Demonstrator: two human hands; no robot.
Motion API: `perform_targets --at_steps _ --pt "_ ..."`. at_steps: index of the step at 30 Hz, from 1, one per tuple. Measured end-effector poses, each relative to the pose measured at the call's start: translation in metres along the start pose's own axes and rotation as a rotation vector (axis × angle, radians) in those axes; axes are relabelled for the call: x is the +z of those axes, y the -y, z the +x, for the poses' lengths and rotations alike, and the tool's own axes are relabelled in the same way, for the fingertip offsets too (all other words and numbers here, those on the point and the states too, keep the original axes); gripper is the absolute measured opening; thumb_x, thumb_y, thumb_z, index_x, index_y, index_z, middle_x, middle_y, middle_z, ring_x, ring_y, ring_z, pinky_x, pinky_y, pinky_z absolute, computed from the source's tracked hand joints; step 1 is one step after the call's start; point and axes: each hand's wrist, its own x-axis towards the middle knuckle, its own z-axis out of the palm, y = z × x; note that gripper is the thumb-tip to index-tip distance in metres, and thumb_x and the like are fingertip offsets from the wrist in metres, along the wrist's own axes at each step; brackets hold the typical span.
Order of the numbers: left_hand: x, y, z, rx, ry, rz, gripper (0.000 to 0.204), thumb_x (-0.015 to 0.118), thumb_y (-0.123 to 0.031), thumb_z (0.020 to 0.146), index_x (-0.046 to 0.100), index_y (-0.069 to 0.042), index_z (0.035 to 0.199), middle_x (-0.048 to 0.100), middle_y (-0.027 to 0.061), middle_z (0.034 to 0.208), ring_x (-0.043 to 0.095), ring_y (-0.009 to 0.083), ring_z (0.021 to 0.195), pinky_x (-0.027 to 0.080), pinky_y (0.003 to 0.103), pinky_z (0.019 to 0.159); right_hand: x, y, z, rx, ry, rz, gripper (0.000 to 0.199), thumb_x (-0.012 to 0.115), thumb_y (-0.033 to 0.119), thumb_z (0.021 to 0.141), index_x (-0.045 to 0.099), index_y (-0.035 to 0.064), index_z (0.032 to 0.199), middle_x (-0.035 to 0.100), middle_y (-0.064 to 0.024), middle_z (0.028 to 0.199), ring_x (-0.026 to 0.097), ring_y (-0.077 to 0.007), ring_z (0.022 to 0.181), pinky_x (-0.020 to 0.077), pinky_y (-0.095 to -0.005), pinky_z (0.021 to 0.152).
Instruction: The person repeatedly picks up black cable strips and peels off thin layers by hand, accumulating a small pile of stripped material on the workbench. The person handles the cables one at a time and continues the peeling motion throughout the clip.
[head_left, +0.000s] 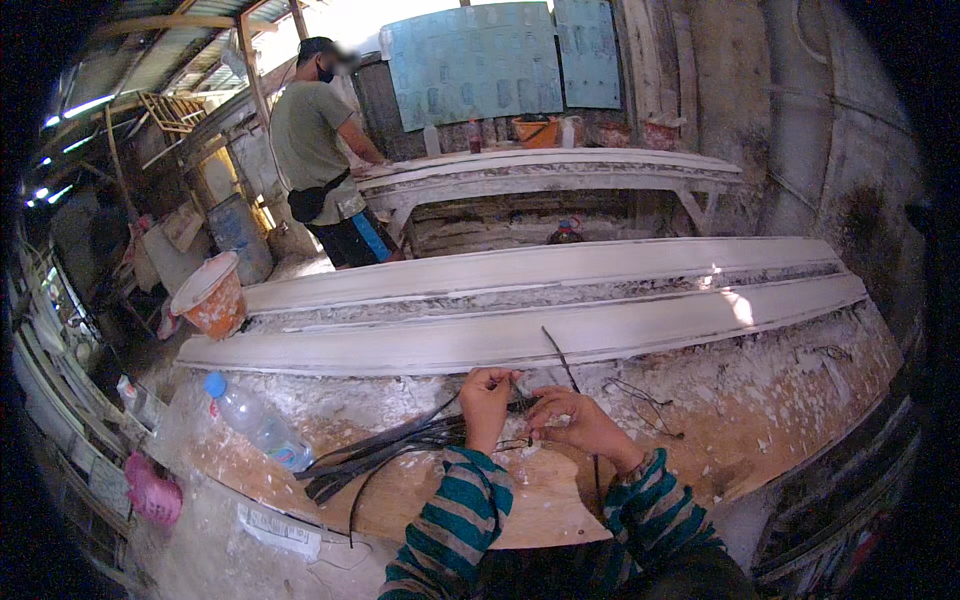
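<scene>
A bundle of thin black strips [385, 450] lies on the wooden board in front of me, its loose ends fanning to the left. My left hand [487, 408] is closed in a pinch at the bundle's right end, with dark strands at its fingertips. Close beside it, my right hand [578, 425] is also closed, thumb and finger together around a strand end. One long black strip [557, 352] rises past the right hand toward the white plank, and its lower part hangs below that hand. Fingers partly hide where the strands meet.
Two long white planks [480, 343] lie across the bench [780, 420] beyond my hands. An orange bucket [214, 300] stands at left, near a clear plastic bottle [260, 425] lying down. Loose black strands [650, 400] lie at right. Another person [318, 150] works at the far bench.
</scene>
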Motion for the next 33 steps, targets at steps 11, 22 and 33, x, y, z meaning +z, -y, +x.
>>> perform_targets --at_steps 11,22,33 --pt "0.012 -0.023 -0.016 -0.104 0.43 0.021 0.008 0.064 -0.009 0.075 0.062 -0.002 0.079 0.053 0.0059 0.073 0.052 0.0144 0.072 0.042 0.026 0.058 -0.024 -0.023 0.001 0.116 -0.562 -0.042 0.012 0.072 0.012 0.062 0.062 0.0045 0.064 0.061 -0.0085 0.066 0.058 -0.0241 0.062 0.044 -0.034 0.065" --pt "0.022 -0.059 -0.047 -0.571 0.952 -0.558 0.013 0.06 -0.02 0.082 0.054 -0.008 0.081 0.043 -0.0027 0.084 0.046 0.0062 0.076 0.041 0.021 0.051 -0.043 -0.036 -0.001 0.013 -0.866 -0.421 0.007 0.064 0.002 0.069 0.058 0.0014 0.073 0.06 -0.0086 0.072 0.057 -0.0201 0.072 0.0436 -0.0296 0.069" --pt "0.01 -0.035 -0.014 -0.309 0.391 -0.15 0.017 0.066 -0.02 0.076 0.056 -0.007 0.071 0.052 -0.0021 0.069 0.046 0.0058 0.058 0.038 0.02 0.046 -0.045 -0.044 -0.006 0.161 -0.713 -0.252 0.008 0.068 0.006 0.069 0.063 0.0029 0.075 0.061 -0.0064 0.078 0.058 -0.0178 0.074 0.0446 -0.0272 0.07"
